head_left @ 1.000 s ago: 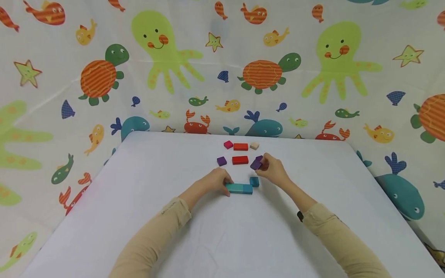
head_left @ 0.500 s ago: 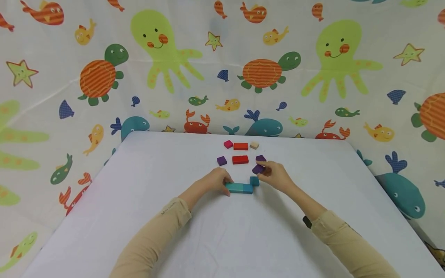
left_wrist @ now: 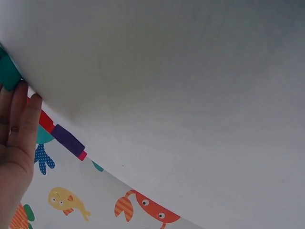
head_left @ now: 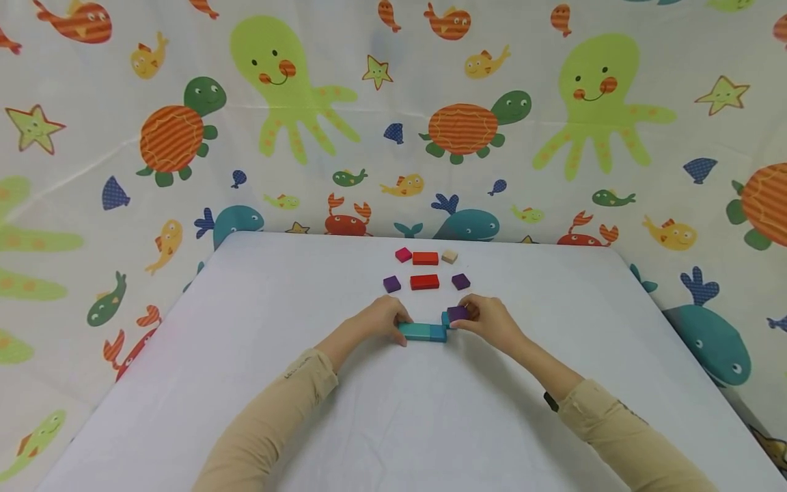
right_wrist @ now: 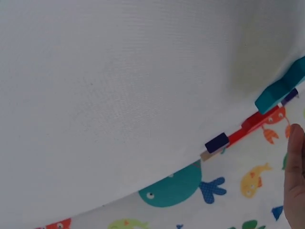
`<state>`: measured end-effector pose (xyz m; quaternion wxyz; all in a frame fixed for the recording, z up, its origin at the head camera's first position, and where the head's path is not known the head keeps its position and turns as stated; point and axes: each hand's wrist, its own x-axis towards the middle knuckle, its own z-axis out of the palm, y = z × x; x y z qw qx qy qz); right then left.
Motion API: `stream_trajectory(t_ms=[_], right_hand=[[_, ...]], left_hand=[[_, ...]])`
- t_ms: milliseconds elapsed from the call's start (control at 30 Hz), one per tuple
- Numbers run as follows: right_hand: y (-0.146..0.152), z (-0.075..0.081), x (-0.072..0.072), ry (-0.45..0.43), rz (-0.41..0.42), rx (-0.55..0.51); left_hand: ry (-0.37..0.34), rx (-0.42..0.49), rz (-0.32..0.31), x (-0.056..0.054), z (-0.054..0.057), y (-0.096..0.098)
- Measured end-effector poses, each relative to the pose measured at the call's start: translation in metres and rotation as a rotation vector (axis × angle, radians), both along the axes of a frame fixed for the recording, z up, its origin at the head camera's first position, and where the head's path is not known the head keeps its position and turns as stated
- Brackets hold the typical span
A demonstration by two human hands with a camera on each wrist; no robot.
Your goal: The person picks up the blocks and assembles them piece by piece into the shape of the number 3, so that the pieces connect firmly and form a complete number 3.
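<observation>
My left hand grips the left end of a flat turquoise block, thumb on the near side and fingers on the far side. A blue block continues that row to the right. At its far right corner sits another blue block, partly covered. Over this one my right hand pinches a purple block between thumb and fingers. In the left wrist view the fingertips are by the turquoise end; the right wrist view shows only part of the right hand, its purple block out of sight.
Beyond the hands, a red block lies between two purple blocks, one left and one right. Farther back are a pink block, a second red block and a beige block. A printed cloth hangs behind the white table.
The right hand has brought its purple block nearer, from beside the right purple block to over the rear blue block. The left hand has stayed on the turquoise block.
</observation>
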<state>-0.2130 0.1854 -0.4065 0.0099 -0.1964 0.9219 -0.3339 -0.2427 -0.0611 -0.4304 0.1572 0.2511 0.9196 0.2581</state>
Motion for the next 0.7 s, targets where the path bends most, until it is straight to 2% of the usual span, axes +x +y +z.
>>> stream_trajectory(t_ms=[333,467,700], right_hand=[[0.0055,-0.0021,0.002,0.032,0.079,0.017],[0.0067,-0.0023,0.0045,0.003,0.119,0.06],[0.0069,-0.0081,0.0069,-0.048,0.183,0.085]], left_hand=[[0.017,0.004,-0.014,-0.0022,-0.0006,0.0018],[0.017,0.004,-0.014,-0.0019,0.0003,0.0024],[-0.028,-0.014,0.03,-0.0002,0.0019,0.0015]])
